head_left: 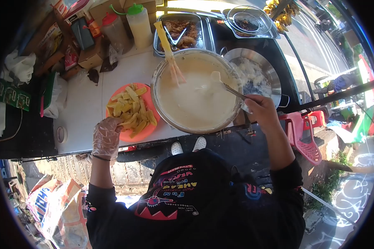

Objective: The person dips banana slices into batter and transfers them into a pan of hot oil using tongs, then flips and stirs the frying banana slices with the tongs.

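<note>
My left hand (107,135), in a clear plastic glove, is at the near left edge of an orange plate (148,96). Its fingers are pinched on one of the cut banana pieces (131,106) heaped there. A slim metal utensil (235,91) is gripped in my bare right hand (260,111); its kind is hard to tell. The batter-coated end is over the right side of a large metal bowl (156,101) of pale batter (195,101). A whisk (169,52) with a yellow handle leans in the batter at the far left.
Right of the bowl, a pan (274,76) holds pale frying food in oil. Behind stand a metal tray (205,33) of fried food with tongs, squeeze bottles (139,27) and a round strainer (249,20). Tape (61,134) lies left; a pink plastic chair (301,137) stands right.
</note>
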Demonstrator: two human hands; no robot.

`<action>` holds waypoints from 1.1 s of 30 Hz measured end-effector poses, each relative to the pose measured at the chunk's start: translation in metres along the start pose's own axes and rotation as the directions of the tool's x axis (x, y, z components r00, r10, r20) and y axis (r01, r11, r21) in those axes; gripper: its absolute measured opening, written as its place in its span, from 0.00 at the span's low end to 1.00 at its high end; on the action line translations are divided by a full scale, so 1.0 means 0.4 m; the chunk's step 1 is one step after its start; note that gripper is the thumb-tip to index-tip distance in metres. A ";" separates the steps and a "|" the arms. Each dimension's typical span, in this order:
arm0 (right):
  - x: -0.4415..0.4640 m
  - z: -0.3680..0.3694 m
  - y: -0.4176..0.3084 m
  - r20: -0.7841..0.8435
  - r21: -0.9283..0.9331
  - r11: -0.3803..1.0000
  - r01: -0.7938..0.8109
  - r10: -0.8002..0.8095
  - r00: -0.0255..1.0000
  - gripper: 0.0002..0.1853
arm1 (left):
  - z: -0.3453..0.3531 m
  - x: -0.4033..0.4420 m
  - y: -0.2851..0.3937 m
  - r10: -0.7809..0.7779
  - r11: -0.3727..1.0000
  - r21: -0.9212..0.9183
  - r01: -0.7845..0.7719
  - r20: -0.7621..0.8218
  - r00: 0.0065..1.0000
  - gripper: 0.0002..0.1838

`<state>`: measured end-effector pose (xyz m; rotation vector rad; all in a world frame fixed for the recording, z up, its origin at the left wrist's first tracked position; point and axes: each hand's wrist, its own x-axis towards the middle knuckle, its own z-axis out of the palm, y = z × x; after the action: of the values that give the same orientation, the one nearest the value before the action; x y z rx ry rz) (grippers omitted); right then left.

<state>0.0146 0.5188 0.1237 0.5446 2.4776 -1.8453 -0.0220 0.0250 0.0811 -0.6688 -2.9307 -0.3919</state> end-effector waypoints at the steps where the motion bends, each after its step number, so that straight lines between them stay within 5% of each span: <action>1: 0.003 -0.039 0.010 -0.004 -0.003 1.000 0.000 0.000 1.000 0.13 | 0.000 -0.002 -0.002 -0.061 0.994 -0.097 0.055 -0.059 0.996 0.11; 3: 0.001 -0.107 -0.003 -0.073 0.279 0.958 -0.065 0.089 0.993 0.13 | -0.009 0.001 0.007 -0.118 0.976 -0.197 0.094 -0.112 0.987 0.10; 4: 0.006 -0.140 0.003 -0.099 0.338 0.941 -0.010 0.046 0.994 0.13 | -0.019 0.007 0.016 -0.266 0.932 -0.275 0.237 -0.071 0.961 0.10; 5: 0.011 -0.172 0.006 -0.108 0.341 0.940 -0.008 0.047 0.993 0.13 | -0.025 0.009 0.017 -0.405 0.861 -0.343 0.375 -0.017 0.914 0.10; 7: 0.023 -0.230 0.007 -0.173 0.286 0.958 0.032 0.019 0.985 0.13 | 0.002 0.011 -0.009 -0.390 0.837 -0.439 0.328 -0.057 0.919 0.09; 9: 0.043 -0.268 0.030 -0.176 0.222 0.975 0.023 0.017 0.984 0.13 | -0.028 0.039 0.026 -0.596 0.526 -0.664 0.531 0.158 0.787 0.11; 13: 0.131 -0.293 0.229 -0.132 -0.137 0.990 -0.039 0.021 0.991 0.16 | -0.042 0.118 0.134 -0.528 0.367 -0.825 0.431 0.197 0.826 0.16; 17: 0.161 -0.272 0.370 -0.100 -0.539 0.840 -0.061 0.008 0.995 0.21 | -0.013 0.241 0.291 -0.205 0.337 -0.881 0.333 0.276 0.939 0.16; 19: 0.151 -0.245 0.380 -0.063 -0.632 0.775 -0.007 -0.042 0.997 0.22 | 0.002 0.308 0.359 -0.014 0.784 -0.611 0.107 0.156 0.988 0.14; 21: 0.111 -0.226 0.322 -0.108 -0.779 0.625 -0.049 -0.057 0.992 0.20 | 0.048 0.351 0.413 0.021 0.926 -0.373 0.048 0.177 0.984 0.13; 24: 0.051 -0.248 0.230 -0.198 -0.797 0.603 0.031 -0.310 0.930 0.19 | 0.105 0.376 0.431 0.178 0.829 -0.554 -0.073 0.139 0.974 0.12; 27: -0.033 -0.248 0.040 -0.300 -0.699 0.715 0.025 -0.325 0.897 0.17 | 0.052 0.364 0.429 0.201 0.859 -0.490 -0.146 0.061 0.978 0.12; 30: -0.099 -0.169 -0.107 -0.186 -0.692 0.684 0.231 -0.478 0.858 0.17 | -0.021 0.326 0.357 0.092 0.796 -0.605 -0.024 0.082 0.992 0.12; 32: -0.131 -0.064 -0.175 0.196 -0.802 0.401 0.442 -0.523 0.829 0.17 | -0.086 0.292 0.295 0.059 0.779 -0.627 -0.007 0.062 0.996 0.12; 33: -0.136 -0.014 -0.181 0.192 -0.808 0.400 0.433 -0.517 0.834 0.17 | -0.104 0.273 0.256 0.014 0.764 -0.645 0.016 0.042 0.999 0.12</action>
<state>0.0470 0.4912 0.2039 -0.1852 3.3531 -0.3907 -0.0729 0.1477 0.1618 -0.7380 -2.7928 -1.4502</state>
